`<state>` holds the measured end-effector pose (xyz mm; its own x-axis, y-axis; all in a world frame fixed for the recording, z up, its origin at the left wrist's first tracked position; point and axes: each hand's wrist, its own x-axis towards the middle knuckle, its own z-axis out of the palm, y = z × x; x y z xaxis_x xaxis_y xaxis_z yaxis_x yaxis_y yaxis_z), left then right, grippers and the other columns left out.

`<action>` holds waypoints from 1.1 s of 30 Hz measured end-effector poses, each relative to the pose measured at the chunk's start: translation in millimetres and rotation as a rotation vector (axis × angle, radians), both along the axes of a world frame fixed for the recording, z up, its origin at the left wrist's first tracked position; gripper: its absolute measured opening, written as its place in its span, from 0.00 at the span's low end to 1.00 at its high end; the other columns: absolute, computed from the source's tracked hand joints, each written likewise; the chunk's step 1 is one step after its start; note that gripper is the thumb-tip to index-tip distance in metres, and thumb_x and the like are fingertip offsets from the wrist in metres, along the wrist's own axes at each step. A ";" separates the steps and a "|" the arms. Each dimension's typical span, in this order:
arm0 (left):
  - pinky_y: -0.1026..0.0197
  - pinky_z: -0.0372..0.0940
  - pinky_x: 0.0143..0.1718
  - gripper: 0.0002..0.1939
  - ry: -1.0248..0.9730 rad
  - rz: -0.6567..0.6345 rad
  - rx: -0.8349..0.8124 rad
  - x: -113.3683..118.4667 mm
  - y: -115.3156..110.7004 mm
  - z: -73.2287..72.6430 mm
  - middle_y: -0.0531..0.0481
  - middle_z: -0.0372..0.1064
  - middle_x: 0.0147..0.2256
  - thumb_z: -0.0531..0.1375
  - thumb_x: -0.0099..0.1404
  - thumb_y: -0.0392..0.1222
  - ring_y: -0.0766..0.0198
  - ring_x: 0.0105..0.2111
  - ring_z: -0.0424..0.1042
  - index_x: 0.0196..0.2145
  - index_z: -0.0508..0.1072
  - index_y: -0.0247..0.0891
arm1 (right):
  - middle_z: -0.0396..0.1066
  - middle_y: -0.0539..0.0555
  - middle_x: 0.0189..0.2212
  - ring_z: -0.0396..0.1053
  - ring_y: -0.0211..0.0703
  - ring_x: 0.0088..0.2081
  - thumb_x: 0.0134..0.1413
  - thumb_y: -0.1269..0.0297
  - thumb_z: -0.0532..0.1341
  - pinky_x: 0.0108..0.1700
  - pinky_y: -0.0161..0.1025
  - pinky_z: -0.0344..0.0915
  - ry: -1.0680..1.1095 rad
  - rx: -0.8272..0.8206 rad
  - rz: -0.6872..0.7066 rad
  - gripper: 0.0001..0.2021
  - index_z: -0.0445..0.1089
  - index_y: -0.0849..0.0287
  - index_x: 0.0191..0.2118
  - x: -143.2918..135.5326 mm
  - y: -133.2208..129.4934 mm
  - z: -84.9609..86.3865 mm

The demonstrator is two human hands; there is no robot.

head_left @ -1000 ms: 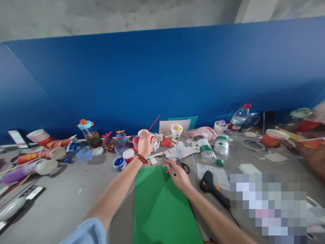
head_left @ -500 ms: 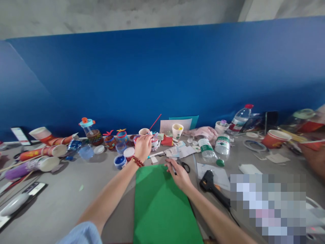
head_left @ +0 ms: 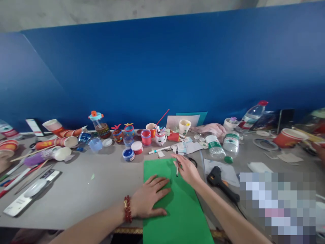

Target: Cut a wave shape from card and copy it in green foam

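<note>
A green sheet (head_left: 182, 213) lies flat at the front of the table and runs past its near edge. My left hand (head_left: 152, 196), a red bead bracelet on its wrist, rests on the sheet's left side with the fingers spread. Over the sheet's far right part, my right hand (head_left: 186, 169) grips a pen (head_left: 177, 166), held nearly upright with its tip near the green surface; whether it touches I cannot tell. Partly hidden behind that hand is a pair of black-handled scissors (head_left: 193, 162). Just beyond the sheet lies a white and blue marker (head_left: 156, 150).
A black glue gun (head_left: 222, 184) on paper lies to the right. Paint jars (head_left: 128, 155), a pen-filled white cup (head_left: 160, 138) and cut plastic bottles (head_left: 215, 147) stand along the back. Joined paper cups (head_left: 57, 144) are at the left. Other people's hands show at both edges.
My left hand has come away from the white pen cup and now lies flat on the green sheet. The pen in my right hand has turned more upright. The view has shifted left.
</note>
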<state>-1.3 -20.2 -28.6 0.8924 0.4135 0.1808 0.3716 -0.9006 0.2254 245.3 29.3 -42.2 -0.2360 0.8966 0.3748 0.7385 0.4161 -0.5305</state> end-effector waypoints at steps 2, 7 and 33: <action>0.44 0.45 0.62 0.36 0.011 0.005 -0.007 -1.5 0.8 -3.2 0.40 0.53 0.63 0.51 0.63 0.63 0.49 0.61 0.53 0.62 0.55 0.40 | 0.69 0.56 0.50 0.68 0.47 0.47 0.58 0.73 0.51 0.49 0.41 0.64 -0.081 0.007 -0.009 0.20 0.63 0.55 0.55 1.0 -0.5 6.0; 0.44 0.44 0.63 0.35 0.022 0.012 0.007 -0.6 3.5 -9.9 0.40 0.51 0.63 0.49 0.64 0.62 0.51 0.63 0.49 0.62 0.55 0.39 | 0.70 0.57 0.47 0.66 0.48 0.49 0.57 0.74 0.51 0.50 0.41 0.61 -0.402 -0.035 -0.038 0.20 0.65 0.55 0.54 6.8 12.7 29.3; 0.44 0.43 0.63 0.36 0.005 0.003 -0.028 -3.6 5.0 -13.0 0.40 0.51 0.63 0.48 0.64 0.63 0.51 0.63 0.50 0.62 0.55 0.39 | 0.73 0.69 0.39 0.70 0.58 0.44 0.55 0.68 0.54 0.44 0.48 0.61 -0.719 -0.100 -0.317 0.14 0.71 0.67 0.43 -39.1 107.4 44.2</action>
<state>-4.9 -15.2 -41.7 0.8919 0.4212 0.1648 0.3755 -0.8927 0.2492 206.2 136.6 2.0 -0.1174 0.9830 0.1411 0.9897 0.1041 0.0983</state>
